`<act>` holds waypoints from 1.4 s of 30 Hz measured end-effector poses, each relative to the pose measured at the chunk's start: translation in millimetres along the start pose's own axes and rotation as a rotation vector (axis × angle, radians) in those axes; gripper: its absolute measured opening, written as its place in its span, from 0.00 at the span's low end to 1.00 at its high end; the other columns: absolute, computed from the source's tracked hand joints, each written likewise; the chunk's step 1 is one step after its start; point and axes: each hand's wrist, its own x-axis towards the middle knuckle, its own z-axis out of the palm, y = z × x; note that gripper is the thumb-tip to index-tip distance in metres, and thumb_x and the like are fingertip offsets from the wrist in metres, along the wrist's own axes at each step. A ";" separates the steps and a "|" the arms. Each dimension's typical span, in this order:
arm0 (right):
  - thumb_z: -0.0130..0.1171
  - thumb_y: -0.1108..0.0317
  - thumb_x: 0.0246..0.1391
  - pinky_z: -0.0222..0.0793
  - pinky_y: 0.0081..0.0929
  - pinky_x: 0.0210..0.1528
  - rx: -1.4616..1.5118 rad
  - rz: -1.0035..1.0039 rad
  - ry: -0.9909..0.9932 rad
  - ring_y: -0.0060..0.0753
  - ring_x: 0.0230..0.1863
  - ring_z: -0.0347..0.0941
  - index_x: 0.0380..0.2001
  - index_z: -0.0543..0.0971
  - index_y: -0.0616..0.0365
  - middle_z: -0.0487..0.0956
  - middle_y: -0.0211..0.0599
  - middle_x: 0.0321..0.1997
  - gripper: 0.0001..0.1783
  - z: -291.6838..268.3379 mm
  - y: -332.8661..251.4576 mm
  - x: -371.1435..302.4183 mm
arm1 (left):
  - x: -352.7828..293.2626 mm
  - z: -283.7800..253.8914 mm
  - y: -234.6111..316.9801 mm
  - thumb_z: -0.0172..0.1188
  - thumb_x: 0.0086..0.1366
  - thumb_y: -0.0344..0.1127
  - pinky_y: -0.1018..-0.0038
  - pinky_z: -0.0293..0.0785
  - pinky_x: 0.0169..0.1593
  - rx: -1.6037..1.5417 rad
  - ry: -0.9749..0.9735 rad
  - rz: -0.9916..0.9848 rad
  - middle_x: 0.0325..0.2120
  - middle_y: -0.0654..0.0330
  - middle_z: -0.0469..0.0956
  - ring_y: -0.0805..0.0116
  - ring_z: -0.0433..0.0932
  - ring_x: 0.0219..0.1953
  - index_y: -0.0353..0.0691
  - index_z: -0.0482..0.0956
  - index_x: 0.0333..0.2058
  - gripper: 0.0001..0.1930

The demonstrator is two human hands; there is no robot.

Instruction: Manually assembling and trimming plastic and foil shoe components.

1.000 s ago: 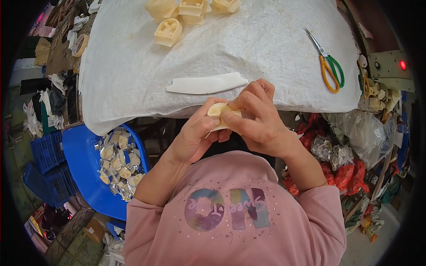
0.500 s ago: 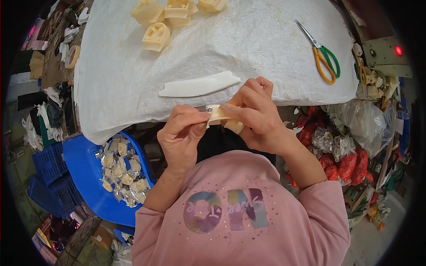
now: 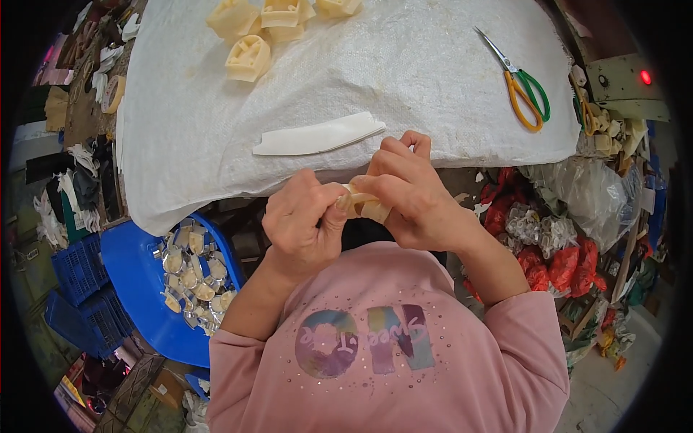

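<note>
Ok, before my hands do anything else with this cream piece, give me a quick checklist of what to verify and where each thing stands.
1. Both hands on the cream moulded piece: ok, left hand and right hand pinch it.
2. Piece over the white table cover: not ok, it is off the near edge.
3. Scissors away from hands: ok.
4. White strip lying flat: ok.
5. Blue tub at the left: ok.
6. Piece's condition: cannot tell, fingers hide it.
</note>
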 end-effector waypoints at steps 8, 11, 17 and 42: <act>0.61 0.77 0.32 0.48 0.40 0.45 0.039 -0.033 0.113 0.33 0.36 0.62 0.36 0.76 0.50 0.65 0.29 0.28 0.20 0.2 3.0 3.7 | 1.9 -0.8 3.9 0.65 0.55 0.31 0.75 0.61 0.22 -0.196 -0.002 -0.137 0.18 0.61 0.68 0.68 0.66 0.19 0.37 0.78 0.28 0.06; 0.61 0.75 0.34 0.48 0.41 0.45 -0.038 -0.064 0.193 0.33 0.36 0.62 0.36 0.76 0.46 0.65 0.28 0.28 0.20 -5.2 0.4 8.7 | -1.4 -3.8 -0.4 0.68 0.51 0.32 0.75 0.64 0.28 -0.092 0.036 -0.023 0.22 0.61 0.70 0.66 0.67 0.26 0.36 0.78 0.29 0.09; 0.59 0.70 0.38 0.53 0.49 0.44 -0.184 -0.189 0.284 0.38 0.37 0.63 0.30 0.74 0.43 0.64 0.30 0.28 0.12 -2.5 2.6 0.8 | 3.2 1.6 4.6 0.66 0.48 0.19 0.67 0.67 0.38 0.080 0.051 0.101 0.25 0.61 0.72 0.60 0.70 0.30 0.38 0.77 0.29 0.10; 0.59 0.71 0.39 0.50 0.52 0.46 -0.342 0.060 0.993 0.40 0.34 0.63 0.15 0.72 0.52 0.65 0.32 0.20 0.06 -22.5 -26.3 -105.6 | 33.8 79.6 43.0 0.60 0.59 0.22 0.73 0.70 0.40 -0.142 -0.155 0.282 0.33 0.58 0.73 0.66 0.71 0.39 0.31 0.76 0.35 0.05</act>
